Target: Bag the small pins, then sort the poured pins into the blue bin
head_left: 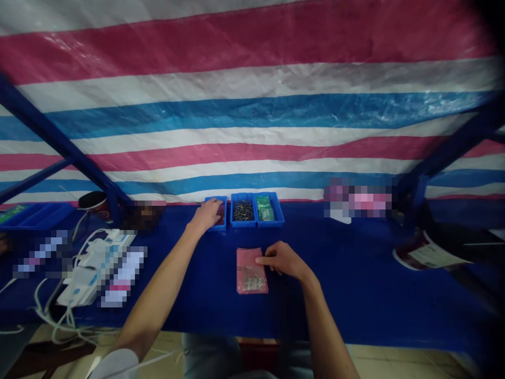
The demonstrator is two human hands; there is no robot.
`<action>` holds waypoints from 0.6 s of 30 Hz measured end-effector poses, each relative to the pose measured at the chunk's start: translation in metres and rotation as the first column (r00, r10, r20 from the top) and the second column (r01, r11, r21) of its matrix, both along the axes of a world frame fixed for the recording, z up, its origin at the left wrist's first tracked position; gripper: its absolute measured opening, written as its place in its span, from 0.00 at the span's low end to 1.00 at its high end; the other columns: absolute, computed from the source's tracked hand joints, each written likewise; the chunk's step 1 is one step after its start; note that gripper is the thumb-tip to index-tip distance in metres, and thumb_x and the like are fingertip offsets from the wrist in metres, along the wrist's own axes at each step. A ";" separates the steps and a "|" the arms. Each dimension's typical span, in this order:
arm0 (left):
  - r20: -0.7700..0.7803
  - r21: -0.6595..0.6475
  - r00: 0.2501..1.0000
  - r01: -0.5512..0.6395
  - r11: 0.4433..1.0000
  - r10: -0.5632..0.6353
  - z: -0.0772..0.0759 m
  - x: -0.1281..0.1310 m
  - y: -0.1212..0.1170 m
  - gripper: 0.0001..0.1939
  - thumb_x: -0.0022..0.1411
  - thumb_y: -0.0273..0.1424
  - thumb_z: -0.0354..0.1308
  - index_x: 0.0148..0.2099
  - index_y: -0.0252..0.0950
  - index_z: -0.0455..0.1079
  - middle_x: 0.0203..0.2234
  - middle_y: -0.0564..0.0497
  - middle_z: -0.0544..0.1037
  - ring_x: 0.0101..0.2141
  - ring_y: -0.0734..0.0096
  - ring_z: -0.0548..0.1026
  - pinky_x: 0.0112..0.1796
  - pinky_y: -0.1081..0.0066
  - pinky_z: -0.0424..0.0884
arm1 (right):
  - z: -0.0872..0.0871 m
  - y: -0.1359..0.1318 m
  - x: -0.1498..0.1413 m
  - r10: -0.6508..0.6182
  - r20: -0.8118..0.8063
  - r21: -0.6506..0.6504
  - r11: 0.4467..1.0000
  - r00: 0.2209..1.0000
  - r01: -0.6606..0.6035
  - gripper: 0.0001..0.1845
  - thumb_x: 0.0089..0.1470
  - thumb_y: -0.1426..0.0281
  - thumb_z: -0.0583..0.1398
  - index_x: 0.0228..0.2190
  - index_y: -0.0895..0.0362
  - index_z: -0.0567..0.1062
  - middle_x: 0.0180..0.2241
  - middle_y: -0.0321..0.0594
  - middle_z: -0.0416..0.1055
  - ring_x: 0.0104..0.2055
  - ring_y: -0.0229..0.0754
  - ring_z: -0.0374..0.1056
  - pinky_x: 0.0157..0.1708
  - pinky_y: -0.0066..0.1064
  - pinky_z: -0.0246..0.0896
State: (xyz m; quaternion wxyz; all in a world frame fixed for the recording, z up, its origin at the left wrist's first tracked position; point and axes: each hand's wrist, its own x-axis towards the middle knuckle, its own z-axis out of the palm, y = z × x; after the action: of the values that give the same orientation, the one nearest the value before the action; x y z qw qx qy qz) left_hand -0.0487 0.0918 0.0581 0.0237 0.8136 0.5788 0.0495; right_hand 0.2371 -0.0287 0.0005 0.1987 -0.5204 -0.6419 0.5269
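One blue tray (43, 215) sits at the back left corner of the worktop (355, 300), then one dark cup (94, 206) by the back edge, and white power strips (87, 271), too crowded to count, with loose cables (69, 321) trailing over the front edge. Three blue bins line the back edge near its middle. The person's left hand (208, 214) reaches into the left bin (218, 228), fingers bent over dark red contents and partly covering them; whether they pinch anything I cannot tell. The middle bin (243, 225) holds many screws (243, 211). Nearer the front edge lies one pink bag (248, 269), or several stacked, its long axis running front to back, its clear part towards the front. The right bin (278, 211) holds green packets (264, 208), uncounted. The right hand (284, 258) is half curled, one digit laid over the bag's right side; a pinch cannot be confirmed. One dark red container (420, 252) lies near the right edge.
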 end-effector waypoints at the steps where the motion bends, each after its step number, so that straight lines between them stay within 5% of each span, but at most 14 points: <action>1: 0.085 0.098 0.996 -0.024 0.995 0.016 0.004 0.000 -0.008 0.23 0.61 0.27 0.60 0.58 0.38 0.67 0.54 0.41 0.72 0.50 0.56 0.73 0.47 0.65 0.69 | 0.000 -0.001 0.000 0.004 -0.004 0.010 1.000 1.000 -0.004 0.23 0.51 0.52 0.66 0.20 0.59 0.75 0.15 0.35 0.68 0.14 0.33 0.60 0.14 0.24 0.49; 3: 0.266 0.237 0.963 -0.100 0.966 0.035 0.010 0.002 -0.031 0.16 0.66 0.32 0.55 0.55 0.38 0.68 0.49 0.42 0.75 0.46 0.59 0.74 0.45 0.66 0.68 | 0.000 -0.002 0.000 0.015 -0.028 0.029 0.999 0.999 -0.014 0.22 0.52 0.53 0.65 0.21 0.59 0.75 0.16 0.34 0.68 0.14 0.33 0.60 0.14 0.24 0.49; 5: 0.400 0.216 0.916 -0.120 0.969 0.025 0.010 0.007 -0.063 0.12 0.69 0.38 0.52 0.47 0.38 0.71 0.37 0.47 0.78 0.38 0.63 0.75 0.40 0.68 0.67 | 0.000 -0.002 0.000 0.024 -0.060 0.047 0.999 0.998 -0.021 0.20 0.53 0.54 0.65 0.22 0.59 0.75 0.17 0.34 0.68 0.14 0.32 0.59 0.15 0.23 0.49; 10: 0.518 -0.146 0.853 0.018 0.989 0.061 -0.013 0.025 -0.133 0.20 0.68 0.46 0.51 0.30 0.38 0.71 0.22 0.54 0.75 0.25 0.70 0.71 0.29 0.73 0.61 | -0.003 -0.004 -0.001 0.009 -0.114 0.067 0.998 0.993 -0.001 0.20 0.52 0.54 0.65 0.23 0.59 0.74 0.18 0.33 0.67 0.16 0.32 0.58 0.15 0.23 0.50; 18: 0.632 -0.273 0.768 0.095 0.957 0.104 -0.028 0.034 -0.149 0.15 0.65 0.40 0.54 0.32 0.36 0.72 0.25 0.53 0.77 0.28 0.71 0.72 0.31 0.74 0.62 | -0.008 -0.002 -0.004 -0.062 -0.114 0.126 0.989 0.992 0.076 0.23 0.53 0.51 0.63 0.22 0.59 0.73 0.18 0.33 0.65 0.19 0.32 0.57 0.18 0.23 0.48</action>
State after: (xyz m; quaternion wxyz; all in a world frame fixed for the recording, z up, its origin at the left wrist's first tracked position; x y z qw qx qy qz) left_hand -0.0145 -0.0573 0.0303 0.3381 0.7339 0.5387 0.2386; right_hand 0.2329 -0.0310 -0.0073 0.2853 -0.4984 -0.6445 0.5048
